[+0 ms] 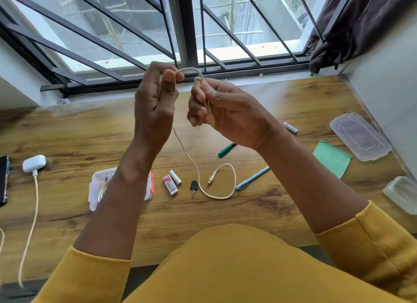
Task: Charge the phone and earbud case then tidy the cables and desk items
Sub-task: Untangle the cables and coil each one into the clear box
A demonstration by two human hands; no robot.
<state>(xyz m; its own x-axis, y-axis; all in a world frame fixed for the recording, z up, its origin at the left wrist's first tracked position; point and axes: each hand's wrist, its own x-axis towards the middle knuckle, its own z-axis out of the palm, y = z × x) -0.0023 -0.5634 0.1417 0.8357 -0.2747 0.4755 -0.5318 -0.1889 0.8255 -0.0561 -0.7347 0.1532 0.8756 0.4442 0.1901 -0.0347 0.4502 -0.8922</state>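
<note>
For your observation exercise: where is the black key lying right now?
The key lies on the desk near the middle, between the eraser on its left and the cable loop on its right.

Phone (4, 181) cropped by left edge, box (97, 190) partly hidden

Bright window (135, 32) daylight; wide-angle edges bend, blurred.

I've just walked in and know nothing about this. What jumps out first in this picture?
Two raised hands, the left hand and right hand, hold a white cable looped between them in front of the barred window. The cable's loose end trails down onto the wooden desk, curling near a key. At far left, a white earbud case sits plugged into another cable.
</note>
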